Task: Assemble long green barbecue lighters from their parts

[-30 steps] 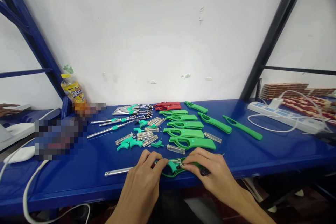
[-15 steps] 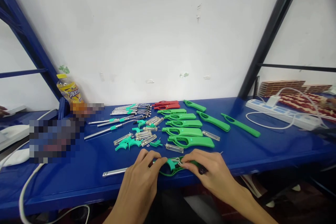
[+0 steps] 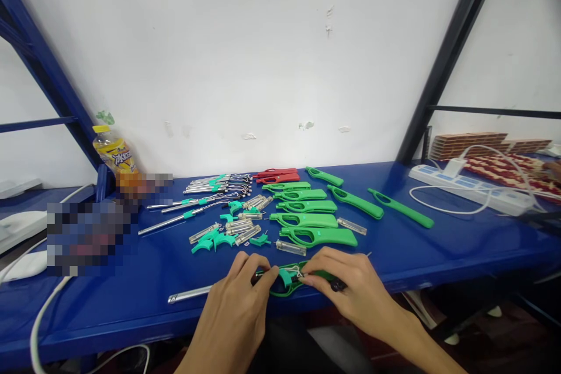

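Pretty cluttered blue bench point(image 3: 109, 301) here: clear plastic tubes point(image 3: 291, 248), smooth green handles point(image 3: 326, 237) and skinny metal rods point(image 3: 162, 224) just behind the work, chipped white wall point(image 3: 245, 58) past that; the open green shell point(image 3: 281, 294) sits near the front edge, left hand point(image 3: 239, 298) has its grip clamped on it, right hand point(image 3: 357, 280) pinches the bent wire point(image 3: 295, 268)

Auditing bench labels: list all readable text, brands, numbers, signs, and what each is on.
"冰红", likely, on the bottle label; remaining print too blurred.
White power strip: nothing legible.
Green handles: nothing legible.
Silver tube: dark marks at tip, too small to tell.
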`<move>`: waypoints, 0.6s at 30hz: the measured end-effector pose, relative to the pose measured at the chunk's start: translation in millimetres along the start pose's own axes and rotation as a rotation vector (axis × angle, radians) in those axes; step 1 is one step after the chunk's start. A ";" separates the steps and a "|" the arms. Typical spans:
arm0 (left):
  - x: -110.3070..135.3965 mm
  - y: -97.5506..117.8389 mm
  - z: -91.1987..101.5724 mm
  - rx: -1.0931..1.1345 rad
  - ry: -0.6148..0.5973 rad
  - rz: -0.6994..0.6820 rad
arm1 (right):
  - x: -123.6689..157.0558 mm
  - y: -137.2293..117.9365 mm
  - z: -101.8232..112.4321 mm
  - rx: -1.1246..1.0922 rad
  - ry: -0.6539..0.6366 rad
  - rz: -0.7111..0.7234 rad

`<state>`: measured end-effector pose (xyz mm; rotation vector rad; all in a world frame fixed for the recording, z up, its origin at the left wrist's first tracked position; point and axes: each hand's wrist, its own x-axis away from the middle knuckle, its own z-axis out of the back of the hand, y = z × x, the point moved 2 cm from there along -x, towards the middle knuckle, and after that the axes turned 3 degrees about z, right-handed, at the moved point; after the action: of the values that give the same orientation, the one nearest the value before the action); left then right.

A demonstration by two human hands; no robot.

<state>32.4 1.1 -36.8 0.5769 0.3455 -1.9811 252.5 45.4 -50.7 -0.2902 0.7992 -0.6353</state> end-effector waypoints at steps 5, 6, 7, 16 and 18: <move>0.2 0.7 -2.4 -0.068 -0.054 -0.044 | 0.0 -0.4 0.3 0.011 -0.014 0.003; 0.0 0.4 -3.0 -0.075 -0.060 -0.051 | 0.2 -0.6 0.3 0.023 -0.024 0.000; -0.1 0.0 -3.7 -0.080 -0.063 -0.055 | 0.5 -1.0 0.3 0.041 -0.037 0.000; 4.7 -2.9 -9.6 -0.117 -0.084 -0.132 | 1.4 -4.2 -1.5 0.162 -0.116 0.045; 6.9 -3.4 -11.1 -0.136 -0.106 -0.131 | 0.4 -3.7 -1.8 0.088 -0.096 0.030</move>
<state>29.5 2.7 -49.9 0.3690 0.4579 -2.0861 249.8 42.3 -50.4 -0.2263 0.6801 -0.6216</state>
